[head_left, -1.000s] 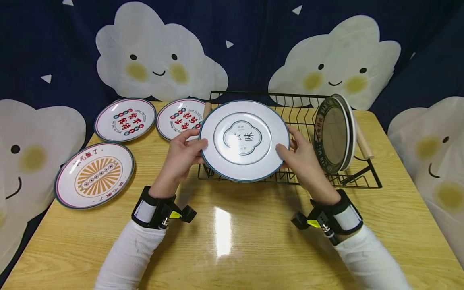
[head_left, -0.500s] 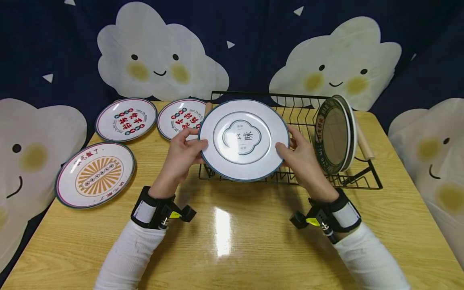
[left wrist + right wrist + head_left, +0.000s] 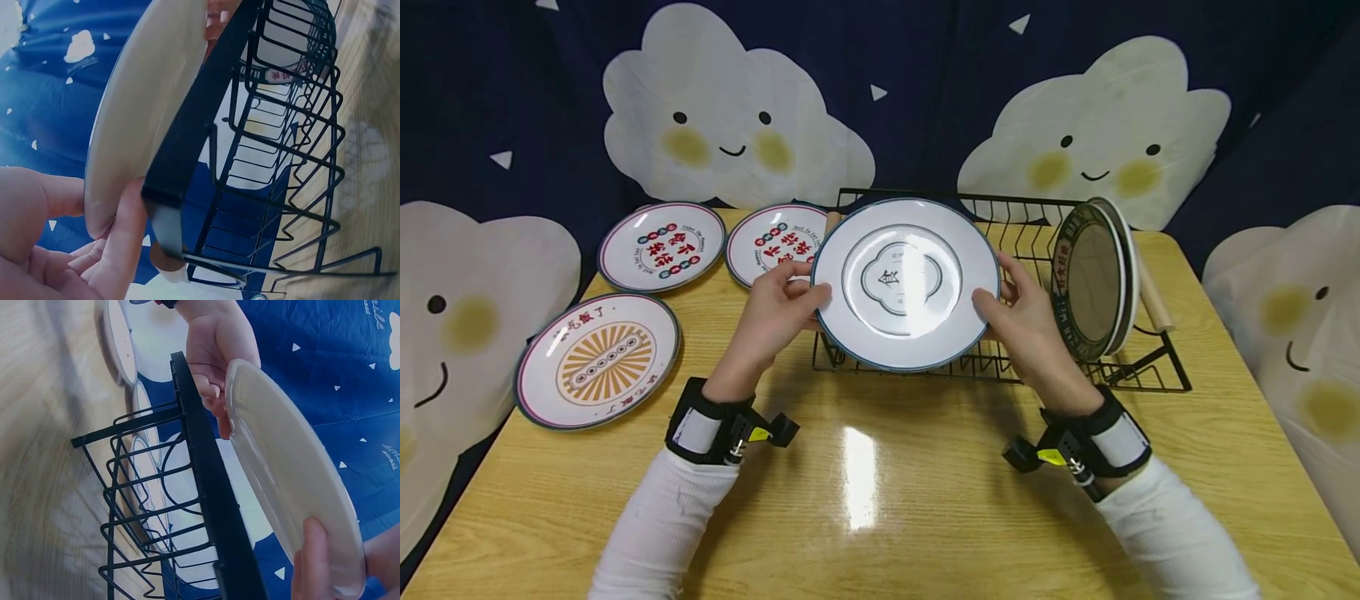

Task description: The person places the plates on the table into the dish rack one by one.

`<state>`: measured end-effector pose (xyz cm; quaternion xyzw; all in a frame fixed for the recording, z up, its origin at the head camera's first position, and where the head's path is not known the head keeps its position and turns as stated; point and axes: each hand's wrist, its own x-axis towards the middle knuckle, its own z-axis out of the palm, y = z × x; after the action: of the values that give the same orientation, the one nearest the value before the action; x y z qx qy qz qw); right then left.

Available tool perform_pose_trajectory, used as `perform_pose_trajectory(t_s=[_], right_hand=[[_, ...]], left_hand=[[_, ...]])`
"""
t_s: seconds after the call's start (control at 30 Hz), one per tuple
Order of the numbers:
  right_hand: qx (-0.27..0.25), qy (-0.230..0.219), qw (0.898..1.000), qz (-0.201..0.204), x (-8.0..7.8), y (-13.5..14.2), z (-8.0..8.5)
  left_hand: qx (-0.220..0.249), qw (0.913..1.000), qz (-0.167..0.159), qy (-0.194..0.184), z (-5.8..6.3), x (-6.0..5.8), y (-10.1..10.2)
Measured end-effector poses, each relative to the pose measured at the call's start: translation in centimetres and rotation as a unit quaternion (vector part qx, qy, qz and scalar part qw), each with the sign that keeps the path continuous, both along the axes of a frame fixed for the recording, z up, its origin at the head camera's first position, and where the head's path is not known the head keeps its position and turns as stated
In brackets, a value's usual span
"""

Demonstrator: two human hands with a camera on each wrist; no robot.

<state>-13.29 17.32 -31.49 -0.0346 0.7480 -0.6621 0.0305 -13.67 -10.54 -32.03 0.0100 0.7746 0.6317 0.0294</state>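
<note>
A white plate (image 3: 865, 333) with a blue rim and a flower-shaped emblem is held up between both hands, tilted with its face toward the head camera. My left hand (image 3: 778, 321) pinches its left edge, thumb on the face and fingers behind. At the opposite edge my right hand (image 3: 1026, 321) grips it the same way. Both wrist views show the plate's pale underside (image 3: 150, 94) close beside the black wire dish rack (image 3: 331, 169). From the head camera the plate covers the rack's left half. Several fingers behind the plate are hidden there.
Plates with dark patterned rims (image 3: 1086, 279) stand upright at the rack's right end, near its wooden handle (image 3: 1153, 292). On the wooden table (image 3: 925, 500) at left lie a sunburst plate (image 3: 598, 362) and two red-lettered plates, one at far left (image 3: 662, 247), another (image 3: 775, 246) partly behind the held plate.
The held plate has risen slightly and its tilt has shifted, so the light's reflection now crosses the emblem. My left wrist has moved a little up and left; both hands keep their hold.
</note>
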Motion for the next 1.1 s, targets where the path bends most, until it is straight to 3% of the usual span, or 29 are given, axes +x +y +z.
perform_pose_trajectory(t_s=[0.17, 0.47, 0.87, 1.1], right_hand=[[0.019, 0.011, 1.000, -0.012, 0.2, 0.0, 0.4], [0.008, 0.027, 1.000, -0.014, 0.3, 0.4, 1.1], [0.031, 0.044, 0.998, -0.039, 0.1, 1.3, 1.8], [0.082, 0.045, 0.994, -0.061, 0.2, 1.9, 1.9]], left_hand=[[-0.002, 1.0000, -0.005, 0.001, 0.1, -0.4, -0.4], [0.019, 0.9997, -0.006, 0.012, 0.0, -0.9, -1.0], [0.004, 0.9994, 0.031, 0.016, -0.3, -2.0, -1.8], [0.012, 0.9986, 0.050, 0.016, -0.9, -2.7, -1.9]])
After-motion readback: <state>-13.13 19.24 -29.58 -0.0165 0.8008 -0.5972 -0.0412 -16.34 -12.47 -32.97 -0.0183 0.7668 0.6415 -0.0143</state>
